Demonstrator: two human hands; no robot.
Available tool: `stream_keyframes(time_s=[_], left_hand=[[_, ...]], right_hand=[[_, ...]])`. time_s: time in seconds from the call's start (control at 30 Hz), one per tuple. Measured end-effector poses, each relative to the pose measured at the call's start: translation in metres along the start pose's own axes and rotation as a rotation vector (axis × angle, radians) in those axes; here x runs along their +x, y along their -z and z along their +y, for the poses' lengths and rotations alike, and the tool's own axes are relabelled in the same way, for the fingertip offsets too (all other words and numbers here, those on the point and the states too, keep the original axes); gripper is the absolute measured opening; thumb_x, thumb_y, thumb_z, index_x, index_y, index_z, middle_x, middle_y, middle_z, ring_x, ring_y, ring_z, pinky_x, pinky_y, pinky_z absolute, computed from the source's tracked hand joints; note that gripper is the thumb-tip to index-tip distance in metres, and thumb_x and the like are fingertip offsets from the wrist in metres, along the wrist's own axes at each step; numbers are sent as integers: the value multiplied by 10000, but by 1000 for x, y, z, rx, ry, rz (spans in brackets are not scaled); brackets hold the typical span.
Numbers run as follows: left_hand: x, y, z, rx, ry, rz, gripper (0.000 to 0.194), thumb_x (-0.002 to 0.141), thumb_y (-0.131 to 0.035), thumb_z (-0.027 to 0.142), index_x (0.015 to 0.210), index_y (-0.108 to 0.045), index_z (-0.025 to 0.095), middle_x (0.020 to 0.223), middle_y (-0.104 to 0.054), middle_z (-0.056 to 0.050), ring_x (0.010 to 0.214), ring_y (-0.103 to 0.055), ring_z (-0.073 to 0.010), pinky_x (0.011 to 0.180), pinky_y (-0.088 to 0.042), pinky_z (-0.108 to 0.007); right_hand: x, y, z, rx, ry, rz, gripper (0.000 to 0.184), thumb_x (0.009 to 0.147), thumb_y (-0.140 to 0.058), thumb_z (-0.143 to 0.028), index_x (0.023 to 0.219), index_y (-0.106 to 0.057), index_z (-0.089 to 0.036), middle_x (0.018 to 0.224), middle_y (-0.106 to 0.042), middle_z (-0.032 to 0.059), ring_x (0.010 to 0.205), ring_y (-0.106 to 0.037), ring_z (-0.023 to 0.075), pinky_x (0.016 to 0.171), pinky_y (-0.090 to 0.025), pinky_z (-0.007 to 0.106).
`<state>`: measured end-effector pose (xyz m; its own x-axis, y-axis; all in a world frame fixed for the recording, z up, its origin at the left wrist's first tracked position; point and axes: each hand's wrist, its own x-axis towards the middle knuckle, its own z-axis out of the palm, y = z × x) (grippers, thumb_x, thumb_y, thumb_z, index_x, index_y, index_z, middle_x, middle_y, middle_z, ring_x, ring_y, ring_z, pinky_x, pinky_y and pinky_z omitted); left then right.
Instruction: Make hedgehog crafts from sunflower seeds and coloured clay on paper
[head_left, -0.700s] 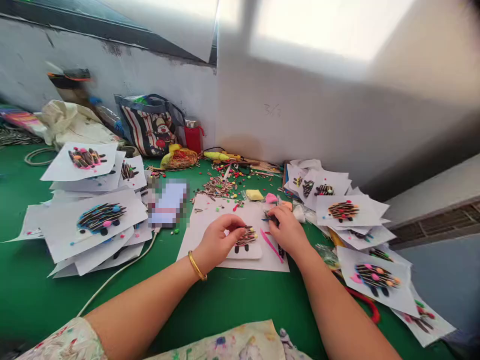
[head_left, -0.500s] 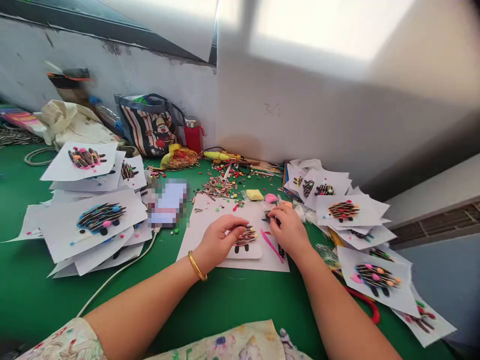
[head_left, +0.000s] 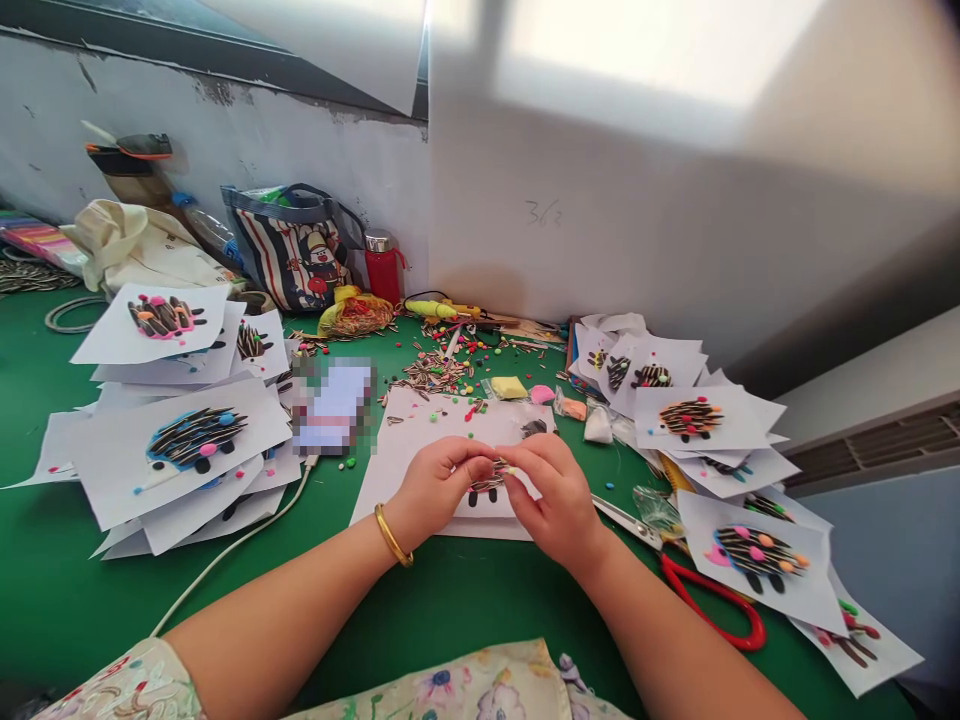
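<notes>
Both hands meet over a small white card with a hedgehog picture, made of striped sunflower seeds with dark oval feet; most of it is covered. My left hand, with a gold bangle on its wrist, is closed in a pinch at the picture's upper left. Opposite it, my right hand has thumb and forefinger drawn together near the seeds. Whatever tiny piece either hand pinches is hidden. A larger white sheet lies underneath. Beyond my right fingers sits a lump of black clay.
Finished cards are piled at left and right. Red-handled scissors lie beside my right forearm. Loose seeds, yellow clay and white clay are behind the sheet. A phone on a cable lies left.
My right hand has moved left and nearer, from the black clay to the hedgehog card, and now meets my left hand. The left hand has barely shifted.
</notes>
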<state>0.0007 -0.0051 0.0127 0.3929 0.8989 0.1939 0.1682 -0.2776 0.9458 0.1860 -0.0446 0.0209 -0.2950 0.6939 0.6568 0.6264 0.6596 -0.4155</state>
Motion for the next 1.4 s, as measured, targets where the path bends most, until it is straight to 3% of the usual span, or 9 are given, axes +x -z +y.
stream_keyframes(time_s=[0.13,0.23,0.6,0.83,1.03,1.2,1.4], left_hand=[[-2,1,6,-21,81,-30,147,753,-690,304,705,-673,166,685,-665,-13,672,-585,-157,660,-461,-275],[-2,2,8,-42,72,-57,141,713,-692,275,638,-644,165,635,-612,5,650,-541,-144,644,-428,-264],[-3,3,14,-193,33,-209,251,875,-579,364,829,-704,152,745,-627,-25,706,-562,-145,691,-460,-267],[1,5,11,-209,82,-186,368,916,-531,444,714,-627,152,677,-568,-7,671,-522,-138,680,-447,-270],[1,4,8,-202,79,-184,440,938,-468,495,693,-606,157,686,-582,-22,680,-537,-148,693,-458,-283],[1,4,9,-197,93,-183,321,879,-588,450,775,-661,154,728,-615,-20,687,-555,-147,683,-470,-275],[2,4,14,-159,104,-124,408,917,-502,466,672,-609,157,657,-585,-10,654,-535,-138,645,-463,-262]], right_hand=[[1,-3,-6,35,57,-42,409,882,-652,-218,1277,-561,-277,940,-647,51,854,-570,218,761,-469,395],[0,-6,-8,41,70,-28,377,886,-656,-208,1249,-580,-276,916,-649,45,827,-567,204,730,-462,370],[-2,-4,-4,100,-34,50,188,884,-657,-177,1055,-671,-255,856,-621,35,806,-580,181,714,-491,339],[-1,-3,-2,104,-82,32,267,884,-668,-227,1148,-653,-261,913,-645,43,848,-595,190,769,-509,360],[-1,-3,-1,124,-115,33,187,916,-611,-215,1083,-685,-254,882,-644,43,838,-599,188,750,-509,355],[0,-5,-3,108,-127,36,158,911,-607,-209,1042,-686,-247,875,-646,46,837,-600,192,749,-509,361],[0,-4,-2,86,-116,18,255,905,-609,-203,1153,-647,-251,929,-656,53,861,-605,197,789,-517,373]])
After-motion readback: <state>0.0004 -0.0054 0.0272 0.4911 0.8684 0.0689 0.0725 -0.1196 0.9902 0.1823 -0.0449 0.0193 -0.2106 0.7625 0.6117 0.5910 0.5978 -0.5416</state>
